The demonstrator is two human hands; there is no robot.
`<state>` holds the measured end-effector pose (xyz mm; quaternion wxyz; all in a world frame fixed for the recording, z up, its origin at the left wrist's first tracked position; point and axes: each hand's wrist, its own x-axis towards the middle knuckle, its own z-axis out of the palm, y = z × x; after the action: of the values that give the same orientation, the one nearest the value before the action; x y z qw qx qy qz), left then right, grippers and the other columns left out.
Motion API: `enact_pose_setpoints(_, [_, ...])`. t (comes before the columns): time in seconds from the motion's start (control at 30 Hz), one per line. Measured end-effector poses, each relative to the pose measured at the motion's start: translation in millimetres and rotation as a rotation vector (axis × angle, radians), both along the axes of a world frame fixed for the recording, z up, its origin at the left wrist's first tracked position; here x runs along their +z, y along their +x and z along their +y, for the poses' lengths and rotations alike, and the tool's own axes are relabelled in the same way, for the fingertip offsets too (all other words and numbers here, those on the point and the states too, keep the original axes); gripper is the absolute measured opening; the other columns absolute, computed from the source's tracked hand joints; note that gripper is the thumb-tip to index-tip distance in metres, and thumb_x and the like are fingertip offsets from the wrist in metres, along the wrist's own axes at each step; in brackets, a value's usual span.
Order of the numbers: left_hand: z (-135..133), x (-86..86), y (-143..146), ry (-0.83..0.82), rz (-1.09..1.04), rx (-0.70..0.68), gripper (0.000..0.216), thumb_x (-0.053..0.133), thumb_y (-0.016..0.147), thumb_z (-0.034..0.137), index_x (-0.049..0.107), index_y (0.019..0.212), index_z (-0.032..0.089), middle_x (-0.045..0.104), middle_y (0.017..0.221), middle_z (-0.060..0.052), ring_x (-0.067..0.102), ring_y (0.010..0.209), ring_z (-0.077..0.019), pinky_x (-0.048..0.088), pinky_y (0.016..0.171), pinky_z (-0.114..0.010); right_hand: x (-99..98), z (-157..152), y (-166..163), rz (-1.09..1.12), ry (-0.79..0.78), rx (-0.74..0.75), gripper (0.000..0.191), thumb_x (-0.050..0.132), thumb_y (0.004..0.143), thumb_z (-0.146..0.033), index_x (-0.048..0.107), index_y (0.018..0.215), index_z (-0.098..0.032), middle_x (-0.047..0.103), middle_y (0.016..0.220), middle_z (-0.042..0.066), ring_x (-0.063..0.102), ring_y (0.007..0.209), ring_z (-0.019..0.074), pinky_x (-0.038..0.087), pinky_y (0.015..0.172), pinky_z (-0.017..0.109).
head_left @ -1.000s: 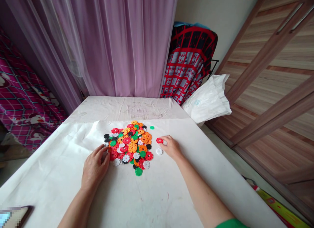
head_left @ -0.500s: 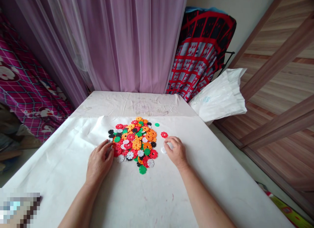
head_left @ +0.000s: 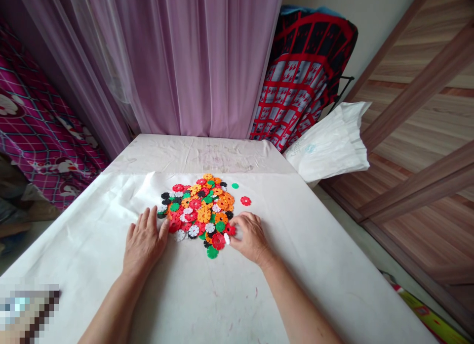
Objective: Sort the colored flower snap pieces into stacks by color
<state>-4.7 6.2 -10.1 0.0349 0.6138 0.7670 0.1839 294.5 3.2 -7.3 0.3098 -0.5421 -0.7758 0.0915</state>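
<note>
A heaped pile of notched plastic flower discs [head_left: 203, 215] in red, orange, green, white and black lies on the white-covered table. My left hand [head_left: 145, 239] rests at the pile's left edge, fingers spread, its thumb close to the red discs. On the pile's right side, my right hand [head_left: 251, 237] pinches a white disc [head_left: 227, 238], which looks tilted on edge between thumb and fingertips. Just beyond that hand, a single red disc [head_left: 246, 200] and a green disc [head_left: 235, 185] lie apart from the heap.
The white table cover [head_left: 185, 304] has a fold and wrinkles at the left. A white bag [head_left: 328, 144] stands at the table's right edge. Purple curtains [head_left: 192, 62] hang behind, beside a red checkered cloth [head_left: 292, 87]. A wooden door panel [head_left: 418, 111] is at the right.
My right hand has moved left to the pile's edge, and the white disc there has tipped up in its fingers. My left hand has spread its fingers and shifted slightly left.
</note>
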Motion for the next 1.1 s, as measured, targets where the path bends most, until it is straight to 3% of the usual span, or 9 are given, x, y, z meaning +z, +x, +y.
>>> enact_pose_setpoints(0.2, [-5.0,1.2,-10.7,-0.067,0.174,-0.080,0.074,0.022,0.097,0.052,0.045,0.150,0.005,0.041,0.160,-0.022,0.033,0.150,-0.0383,0.027,0.119,-0.055,-6.8,18.2,37.6,0.081,0.163,-0.229,0.023,0.073,0.074,-0.027,0.063,0.094,-0.025,0.073,0.099,0.006,0.062,0.104,0.0259,0.044,0.094,0.038])
enact_pose_setpoints(0.37, [-4.1,1.4,-16.0,-0.052,0.180,-0.046,0.076,0.025,0.096,0.055,0.044,0.148,0.003,0.040,0.158,-0.028,0.035,0.148,-0.0396,0.030,0.117,-0.056,-12.8,56.5,54.4,0.136,0.141,-0.423,0.021,0.072,0.075,-0.029,0.065,0.095,-0.024,0.074,0.101,0.008,0.062,0.103,0.0272,0.046,0.091,0.039])
enact_pose_setpoints(0.5, [-2.8,-0.3,-17.1,-0.044,0.160,-0.038,0.068,0.026,0.097,0.054,0.046,0.147,0.013,0.046,0.156,-0.021,0.038,0.147,-0.0367,0.028,0.118,-0.055,-18.2,76.6,47.5,0.104,0.067,-0.426,0.017,0.072,0.075,-0.025,0.068,0.091,-0.024,0.076,0.101,0.006,0.063,0.102,0.0265,0.044,0.090,0.038])
enact_pose_setpoints(0.7, [-3.8,1.3,-16.2,-0.067,0.179,-0.032,0.074,0.022,0.097,0.058,0.049,0.145,0.009,0.044,0.158,-0.021,0.037,0.147,-0.0373,0.028,0.118,-0.055,-22.6,79.9,45.3,0.054,0.062,-0.400,0.011,0.071,0.077,-0.027,0.071,0.088,-0.025,0.076,0.098,0.004,0.062,0.099,0.0240,0.042,0.088,0.034])
enact_pose_setpoints(1.1, [-3.7,2.5,-16.1,-0.057,0.156,-0.033,0.072,0.026,0.096,0.059,0.050,0.146,0.013,0.045,0.158,-0.019,0.036,0.147,-0.0367,0.026,0.119,-0.054,-26.3,79.6,45.6,0.013,0.053,-0.402,0.008,0.070,0.081,-0.029,0.073,0.088,-0.026,0.075,0.097,0.003,0.060,0.098,0.0226,0.040,0.089,0.034])
